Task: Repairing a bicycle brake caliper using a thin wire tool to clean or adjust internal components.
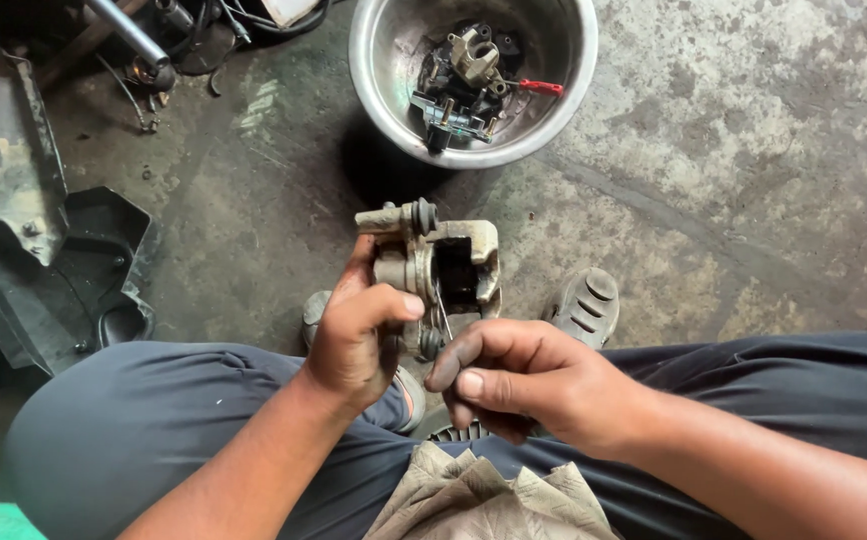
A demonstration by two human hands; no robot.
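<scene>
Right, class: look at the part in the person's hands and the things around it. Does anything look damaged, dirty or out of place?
The brake caliper in the left hand is coated in pale grime. The right hand has blackened fingertips. Loose parts lie jumbled in the steel bowl, and the concrete floor is stained. Nothing looks broken.

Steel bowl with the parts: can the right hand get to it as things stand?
Probably yes. The steel bowl sits open on the floor past the brake caliper, nothing covering it. But the right hand is pinching at the caliper's lower end, which the left hand grips, so it must let go first.
</scene>
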